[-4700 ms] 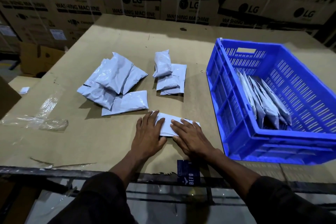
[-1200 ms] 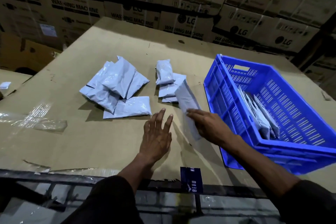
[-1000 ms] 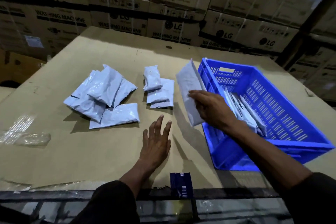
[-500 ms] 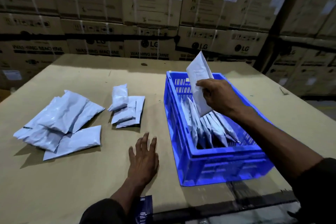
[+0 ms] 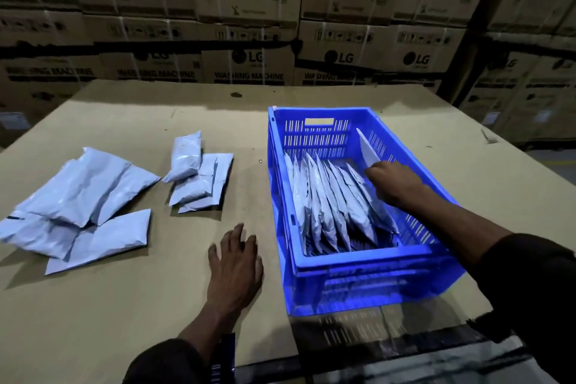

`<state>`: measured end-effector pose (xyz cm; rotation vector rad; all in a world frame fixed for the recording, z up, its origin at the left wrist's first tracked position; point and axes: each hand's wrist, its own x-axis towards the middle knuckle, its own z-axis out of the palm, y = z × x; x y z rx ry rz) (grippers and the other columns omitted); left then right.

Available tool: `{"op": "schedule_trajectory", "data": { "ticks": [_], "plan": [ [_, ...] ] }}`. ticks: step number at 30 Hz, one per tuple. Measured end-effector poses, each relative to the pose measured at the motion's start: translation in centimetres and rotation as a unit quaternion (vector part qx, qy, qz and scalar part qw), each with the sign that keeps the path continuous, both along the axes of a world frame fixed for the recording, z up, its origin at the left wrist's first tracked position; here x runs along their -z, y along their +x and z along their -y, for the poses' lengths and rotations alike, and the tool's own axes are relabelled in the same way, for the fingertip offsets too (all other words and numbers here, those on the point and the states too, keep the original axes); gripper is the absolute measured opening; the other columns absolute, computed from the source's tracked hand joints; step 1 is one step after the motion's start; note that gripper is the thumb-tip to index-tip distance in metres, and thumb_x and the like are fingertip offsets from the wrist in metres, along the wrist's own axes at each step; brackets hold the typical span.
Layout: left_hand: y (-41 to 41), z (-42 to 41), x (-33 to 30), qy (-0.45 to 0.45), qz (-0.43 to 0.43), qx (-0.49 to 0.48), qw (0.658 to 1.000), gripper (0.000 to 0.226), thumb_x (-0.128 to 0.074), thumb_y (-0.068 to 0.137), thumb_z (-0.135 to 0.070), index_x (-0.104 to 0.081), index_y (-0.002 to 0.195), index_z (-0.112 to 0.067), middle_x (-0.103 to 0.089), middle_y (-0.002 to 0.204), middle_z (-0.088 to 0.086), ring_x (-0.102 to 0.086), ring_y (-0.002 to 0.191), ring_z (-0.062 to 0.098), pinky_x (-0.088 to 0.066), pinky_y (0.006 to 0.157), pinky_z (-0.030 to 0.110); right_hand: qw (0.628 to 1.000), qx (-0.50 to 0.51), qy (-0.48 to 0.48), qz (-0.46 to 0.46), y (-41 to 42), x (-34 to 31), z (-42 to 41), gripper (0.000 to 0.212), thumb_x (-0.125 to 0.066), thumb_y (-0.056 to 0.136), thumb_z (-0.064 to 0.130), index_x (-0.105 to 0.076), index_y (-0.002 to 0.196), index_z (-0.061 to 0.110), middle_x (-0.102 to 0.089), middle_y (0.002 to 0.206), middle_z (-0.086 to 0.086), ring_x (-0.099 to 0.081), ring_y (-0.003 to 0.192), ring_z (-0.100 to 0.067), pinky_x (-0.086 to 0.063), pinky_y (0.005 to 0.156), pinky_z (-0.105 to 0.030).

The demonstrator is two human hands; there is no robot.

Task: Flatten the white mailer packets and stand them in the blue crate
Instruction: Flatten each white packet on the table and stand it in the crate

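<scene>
While the right hand [image 5: 393, 181] pinched one white packet [image 5: 367, 151] inside the blue crate [image 5: 358, 277], the left hand [image 5: 234, 265] lay spread on the bench [image 5: 124, 305].
About seven packets [image 5: 330, 203] stood in the crate; at nine o'clock lay two loose piles, roughly four large [image 5: 81, 206] and three small [image 5: 196, 171].

Crate [image 5: 358, 277] bright blue, slotted walls. Packets inside [image 5: 330, 206] white with bluish-grey cast. Loose packets on left [image 5: 84, 196], same pale white-blue, bit shiny. Tabletop [image 5: 131, 299] plain tan cardboard. Boxes at far side [image 5: 249, 62] brown, black LG logos and WASHING MACHINE lettering. Sleeves [image 5: 536, 284] black.
</scene>
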<state>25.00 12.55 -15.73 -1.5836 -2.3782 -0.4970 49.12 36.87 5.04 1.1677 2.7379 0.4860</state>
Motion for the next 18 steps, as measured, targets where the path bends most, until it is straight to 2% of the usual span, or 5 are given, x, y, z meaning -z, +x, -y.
{"op": "schedule_trajectory", "data": {
  "ticks": [3, 6, 11, 15, 18],
  "plan": [
    [0.0, 0.0, -0.2, -0.001, -0.005, -0.004, 1.0, 0.038, -0.043, 0.087, -0.037, -0.065, 0.109, -0.016, -0.048, 0.146, 0.016, -0.049, 0.128, 0.035, -0.041, 0.099, 0.06, 0.998, 0.007, -0.001, 0.06, 0.1, 1.3, -0.6, 0.021, -0.051, 0.092, 0.006, -0.059, 0.111, 0.01, -0.062, 0.115, -0.012, -0.065, 0.107, -0.036, -0.053, 0.077, -0.042],
    [-0.2, -0.1, -0.2, 0.0, -0.002, -0.007, 1.0, 0.03, -0.043, 0.09, -0.037, -0.063, 0.1, -0.017, -0.051, 0.143, 0.016, -0.049, 0.129, 0.034, -0.04, 0.099, 0.059, 0.996, 0.026, -0.031, 0.081, -0.1, 2.3, -1.2, 0.024, -0.052, 0.093, 0.007, -0.061, 0.115, 0.008, -0.063, 0.116, -0.014, -0.064, 0.109, -0.038, -0.053, 0.081, -0.043],
    [-0.4, -0.4, -0.2, 0.003, 0.006, -0.01, 1.0, 0.032, -0.041, 0.093, -0.041, -0.063, 0.1, -0.018, -0.052, 0.141, 0.014, -0.05, 0.129, 0.033, -0.039, 0.101, 0.061, 0.992, 0.073, -0.083, 0.053, -0.8, 3.1, -1.6, 0.027, -0.05, 0.091, 0.019, -0.063, 0.114, 0.013, -0.062, 0.118, -0.017, -0.064, 0.107, -0.039, -0.052, 0.082, -0.041],
    [-0.6, -0.7, -0.2, 0.005, 0.012, -0.006, 1.0, 0.041, -0.042, 0.093, -0.043, -0.064, 0.116, -0.016, -0.05, 0.145, 0.015, -0.05, 0.13, 0.036, -0.039, 0.101, 0.062, 0.999, 0.023, -0.032, -0.032, -1.6, 2.8, -0.8, 0.017, -0.051, 0.086, 0.016, -0.062, 0.098, 0.015, -0.066, 0.108, -0.012, -0.065, 0.097, -0.037, -0.049, 0.071, -0.041],
    [-0.6, -0.7, -0.2, 0.006, 0.005, -0.002, 1.0, 0.05, -0.046, 0.095, -0.042, -0.059, 0.133, -0.013, -0.045, 0.152, 0.017, -0.046, 0.133, 0.038, -0.038, 0.103, 0.062, 0.985, -0.036, 0.035, -0.164, -3.0, 2.5, 0.5, 0.01, -0.052, 0.088, 0.014, -0.06, 0.093, 0.01, -0.064, 0.097, -0.014, -0.064, 0.086, -0.04, -0.047, 0.061, -0.041]
  ]
}}
